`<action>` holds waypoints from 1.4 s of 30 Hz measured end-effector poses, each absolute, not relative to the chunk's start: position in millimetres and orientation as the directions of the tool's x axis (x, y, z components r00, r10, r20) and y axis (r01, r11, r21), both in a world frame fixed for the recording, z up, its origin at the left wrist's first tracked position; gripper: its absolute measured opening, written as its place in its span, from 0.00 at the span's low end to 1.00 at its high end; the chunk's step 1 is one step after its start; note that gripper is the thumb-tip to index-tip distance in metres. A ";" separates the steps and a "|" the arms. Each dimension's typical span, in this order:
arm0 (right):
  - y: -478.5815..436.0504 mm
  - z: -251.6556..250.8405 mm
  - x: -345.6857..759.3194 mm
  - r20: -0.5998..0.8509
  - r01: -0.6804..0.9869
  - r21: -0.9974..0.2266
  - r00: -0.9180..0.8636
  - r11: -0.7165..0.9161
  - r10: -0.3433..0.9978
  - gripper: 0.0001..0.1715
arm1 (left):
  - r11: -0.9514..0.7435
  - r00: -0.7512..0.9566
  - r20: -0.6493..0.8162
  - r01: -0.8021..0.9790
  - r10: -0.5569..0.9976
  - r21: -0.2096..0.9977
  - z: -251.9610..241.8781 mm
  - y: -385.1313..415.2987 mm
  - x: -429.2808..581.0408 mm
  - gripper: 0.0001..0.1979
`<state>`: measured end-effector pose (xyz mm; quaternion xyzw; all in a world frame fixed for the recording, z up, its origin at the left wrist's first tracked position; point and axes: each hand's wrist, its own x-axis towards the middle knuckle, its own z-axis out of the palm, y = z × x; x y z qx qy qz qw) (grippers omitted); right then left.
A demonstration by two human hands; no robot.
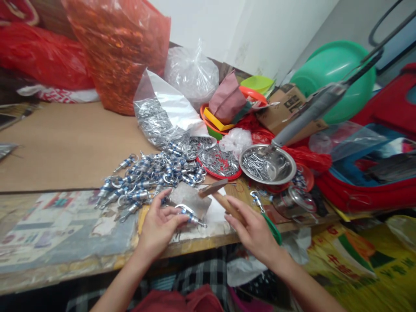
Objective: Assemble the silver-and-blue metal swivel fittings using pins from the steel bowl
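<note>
Two hands flank my grey slab [191, 197]: left hand [159, 227] pinches one blue clip [190, 215] steady on it, right hand [251, 227] lies open, empty, against the hammer [221, 197].

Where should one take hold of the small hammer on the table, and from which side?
Probably grip the hammer by its wooden handle, coming from the near right, where the right hand already rests on it. The handle slants toward that hand, while the head points away toward the left.
</note>
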<state>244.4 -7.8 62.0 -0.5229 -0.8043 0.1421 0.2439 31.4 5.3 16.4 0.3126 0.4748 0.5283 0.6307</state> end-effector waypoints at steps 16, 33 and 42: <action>-29.7 48.4 227.9 0.225 0.765 -0.456 -0.396 0.456 0.890 0.29 | 0.235 -0.052 -0.273 -0.374 0.961 0.897 21.9 2.6 34.4 0.42; 139.7 26.4 255.4 0.137 0.980 -0.174 -0.075 0.099 0.988 0.15 | 0.114 -0.104 -0.092 0.233 0.990 0.966 17.9 12.5 13.4 0.05; 183.7 23.8 252.7 0.089 0.985 -0.135 -0.093 0.105 0.992 0.14 | -0.056 -0.128 0.088 0.232 0.988 0.971 18.6 23.3 13.9 0.02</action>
